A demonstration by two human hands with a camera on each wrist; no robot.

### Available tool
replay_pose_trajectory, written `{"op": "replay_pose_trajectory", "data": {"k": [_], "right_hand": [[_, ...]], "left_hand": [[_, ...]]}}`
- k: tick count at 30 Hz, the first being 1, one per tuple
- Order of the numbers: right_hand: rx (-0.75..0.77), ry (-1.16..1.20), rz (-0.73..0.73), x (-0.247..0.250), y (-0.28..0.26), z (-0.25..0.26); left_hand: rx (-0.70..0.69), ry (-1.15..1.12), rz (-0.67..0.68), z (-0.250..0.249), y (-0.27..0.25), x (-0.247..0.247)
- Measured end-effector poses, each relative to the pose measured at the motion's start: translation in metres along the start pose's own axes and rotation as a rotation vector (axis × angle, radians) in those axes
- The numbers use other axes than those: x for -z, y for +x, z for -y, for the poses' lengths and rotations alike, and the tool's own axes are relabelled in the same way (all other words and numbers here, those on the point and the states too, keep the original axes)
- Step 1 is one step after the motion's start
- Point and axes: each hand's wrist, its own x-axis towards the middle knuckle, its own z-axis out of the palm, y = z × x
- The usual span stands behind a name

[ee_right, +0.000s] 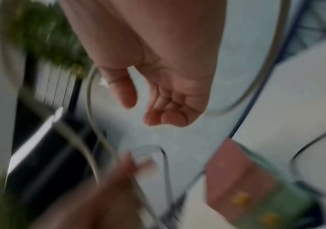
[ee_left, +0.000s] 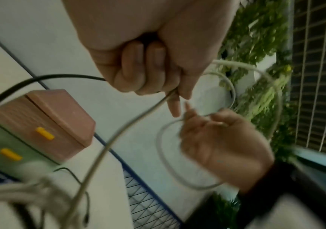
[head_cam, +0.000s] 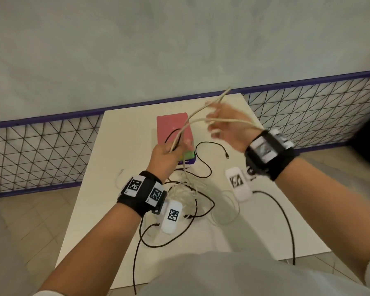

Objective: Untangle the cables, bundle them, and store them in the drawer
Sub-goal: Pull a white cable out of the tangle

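Observation:
My left hand (head_cam: pixel 167 154) (ee_left: pixel 148 69) is a fist that grips a beige cable (head_cam: pixel 186 124) (ee_left: pixel 119 131) and a black cable (ee_left: pixel 40 77) above the white table (head_cam: pixel 115 167). The beige cable runs up and right to my raised right hand (head_cam: pixel 224 127) (ee_left: pixel 223 142) and loops round it. In the blurred right wrist view the right hand (ee_right: pixel 168 96) shows loosely curled fingers with the thumb apart and nothing pinched. A tangle of beige and black cables (head_cam: pixel 184 193) lies on the table below my hands. The small drawer unit (head_cam: pixel 173 124) (ee_left: pixel 64 117) (ee_right: pixel 236 178), pink on top and green below with yellow handles, stands shut behind my left hand.
A loose black cable (head_cam: pixel 209 165) curls across the table to the right of the drawer unit. Another black lead hangs over the table's near edge. A purple-framed wire fence (head_cam: pixel 41 150) runs behind the table. Green plants (ee_left: pixel 256 46) stand to the side.

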Motion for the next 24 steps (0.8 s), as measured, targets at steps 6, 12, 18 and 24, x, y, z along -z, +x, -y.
{"op": "replay_pose_trajectory", "data": {"k": [6, 12, 18, 24], "right_hand": [[-0.397, -1.066, 0.502, -0.03, -0.031, -0.103], [-0.414, -1.068, 0.421, -0.016, -0.038, -0.11], [-0.349, -0.329, 0.412, -0.024, -0.029, -0.052], [-0.032, -0.123, 0.064, -0.006, -0.004, -0.008]], "left_hand": [[-0.013, -0.043, -0.07, -0.03, 0.007, -0.006], [-0.071, 0.0, -0.197, -0.04, 0.014, 0.024], [0.007, 0.149, 0.154, -0.025, -0.003, 0.011], [-0.07, 0.062, 0.07, -0.039, 0.007, 0.022]]}}
